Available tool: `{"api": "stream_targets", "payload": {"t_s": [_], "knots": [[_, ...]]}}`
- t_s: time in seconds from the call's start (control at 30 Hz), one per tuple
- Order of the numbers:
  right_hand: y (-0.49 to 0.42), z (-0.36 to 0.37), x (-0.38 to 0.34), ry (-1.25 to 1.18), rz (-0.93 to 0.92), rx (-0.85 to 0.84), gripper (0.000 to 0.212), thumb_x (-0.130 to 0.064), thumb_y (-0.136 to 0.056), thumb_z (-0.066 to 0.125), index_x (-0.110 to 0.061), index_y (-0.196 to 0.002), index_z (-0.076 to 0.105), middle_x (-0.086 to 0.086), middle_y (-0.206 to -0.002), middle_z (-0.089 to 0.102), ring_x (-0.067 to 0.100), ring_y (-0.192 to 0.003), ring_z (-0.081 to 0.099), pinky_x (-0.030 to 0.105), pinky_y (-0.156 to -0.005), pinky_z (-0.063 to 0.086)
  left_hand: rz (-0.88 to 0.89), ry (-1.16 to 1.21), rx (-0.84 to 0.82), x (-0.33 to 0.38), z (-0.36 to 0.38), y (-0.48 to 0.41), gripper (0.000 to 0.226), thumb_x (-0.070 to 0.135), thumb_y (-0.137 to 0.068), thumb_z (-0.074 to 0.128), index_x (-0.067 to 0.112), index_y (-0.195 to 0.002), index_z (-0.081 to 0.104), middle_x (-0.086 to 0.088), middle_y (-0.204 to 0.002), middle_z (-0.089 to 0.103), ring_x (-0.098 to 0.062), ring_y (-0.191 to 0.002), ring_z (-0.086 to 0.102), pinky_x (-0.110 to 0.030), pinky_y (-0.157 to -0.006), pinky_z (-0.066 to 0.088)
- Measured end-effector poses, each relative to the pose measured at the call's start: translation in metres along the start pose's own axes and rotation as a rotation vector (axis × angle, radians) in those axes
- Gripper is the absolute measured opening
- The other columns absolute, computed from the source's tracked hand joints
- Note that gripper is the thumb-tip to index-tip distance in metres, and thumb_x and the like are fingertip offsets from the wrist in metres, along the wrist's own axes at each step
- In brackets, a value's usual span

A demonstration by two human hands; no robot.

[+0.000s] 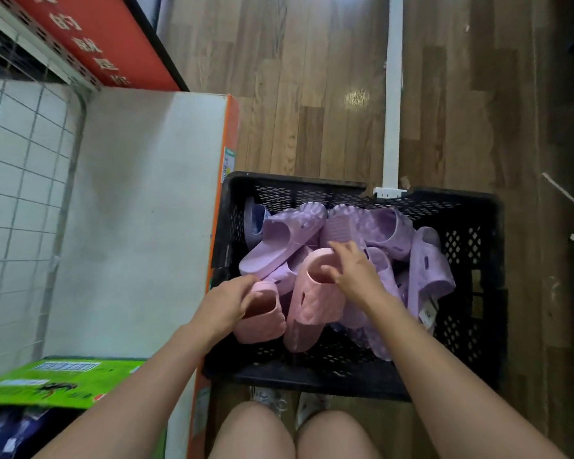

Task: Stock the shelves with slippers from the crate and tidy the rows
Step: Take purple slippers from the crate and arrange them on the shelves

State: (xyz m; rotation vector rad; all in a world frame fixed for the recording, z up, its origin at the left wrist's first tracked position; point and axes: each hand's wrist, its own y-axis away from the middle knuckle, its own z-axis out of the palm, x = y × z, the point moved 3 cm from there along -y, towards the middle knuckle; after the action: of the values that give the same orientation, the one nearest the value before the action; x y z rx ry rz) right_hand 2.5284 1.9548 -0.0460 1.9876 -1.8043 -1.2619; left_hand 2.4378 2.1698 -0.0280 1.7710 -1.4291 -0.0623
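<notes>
Black plastic crate [471, 233]: perforated walls, standing on the wood-plank floor [312, 94]; every place below is given from it.
Lilac slippers [279, 240]: a loose heap filling the far and right parts of the crate, some on their sides, one at the right wall with a tag hanging from it.
Taller pink slipper [312, 299]: near the crate's middle, standing toe-down against the lilac heap, opening facing up.
Smaller pink slipper [262, 313]: at the crate's near-left corner, just beside the taller pink one.
Left hand [226, 303]: over the near-left corner, fingers curled around the strap edge of the smaller pink slipper, gripping it.
Right hand [352, 270]: over the crate's middle, fingers spread and bent, fingertips at the rim of the taller pink slipper's opening; a firm hold cannot be told.
White panel [140, 210]: flush against the crate's left wall, orange-edged.
Green box [57, 382]: left of the crate's near corner.
Knees and shoes: just below the crate's near wall.
</notes>
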Motion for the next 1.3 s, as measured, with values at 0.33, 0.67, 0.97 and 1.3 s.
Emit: {"api": "stream_targets", "payload": {"t_s": [0.33,0.67,0.97,1.3], "knots": [[0.073,-0.025,-0.009,0.017,-0.033,0.054,0.015,-0.026,-0.091,0.051,-0.014,-0.097,0.059,0.007,-0.091,0.067,0.03,-0.089,0.059,0.037,-0.071,0.041,0.032,-0.001,0.037,0.017,-0.036,0.043,0.023,0.033,-0.095,0.046,0.023,-0.113,0.055,-0.001,-0.106,0.064,-0.026,-0.097,0.057,-0.032,-0.073,0.039],[0.177,-0.134,-0.06,0.058,-0.048,0.203,0.02,-0.028,-0.092,0.052,-0.018,-0.107,0.059,0.006,-0.096,0.067,0.027,-0.088,0.06,0.034,-0.068,0.041,0.113,-0.007,0.099,0.091,-0.121,0.117,0.022,0.029,-0.096,0.046,0.019,-0.112,0.056,-0.004,-0.105,0.063,-0.027,-0.095,0.057,-0.031,-0.071,0.038],[0.266,-0.244,-0.125,0.09,-0.188,0.359,0.02,-0.03,-0.092,0.055,-0.022,-0.109,0.061,-0.006,-0.098,0.067,0.012,-0.084,0.06,0.026,-0.072,0.048,0.22,0.01,0.291,0.174,-0.226,0.181,0.025,0.026,-0.094,0.05,0.02,-0.117,0.057,-0.004,-0.107,0.065,-0.029,-0.099,0.058,-0.033,-0.077,0.041],[0.37,-0.337,-0.192,0.049,-0.257,0.531,0.021,-0.026,-0.09,0.057,-0.021,-0.11,0.061,-0.009,-0.102,0.066,0.008,-0.093,0.06,0.031,-0.082,0.052,0.356,0.063,0.414,0.242,-0.324,0.271,0.038,0.04,-0.088,0.045,0.017,-0.114,0.06,0.004,-0.087,0.06,-0.025,-0.091,0.059,-0.031,-0.073,0.041]]}}
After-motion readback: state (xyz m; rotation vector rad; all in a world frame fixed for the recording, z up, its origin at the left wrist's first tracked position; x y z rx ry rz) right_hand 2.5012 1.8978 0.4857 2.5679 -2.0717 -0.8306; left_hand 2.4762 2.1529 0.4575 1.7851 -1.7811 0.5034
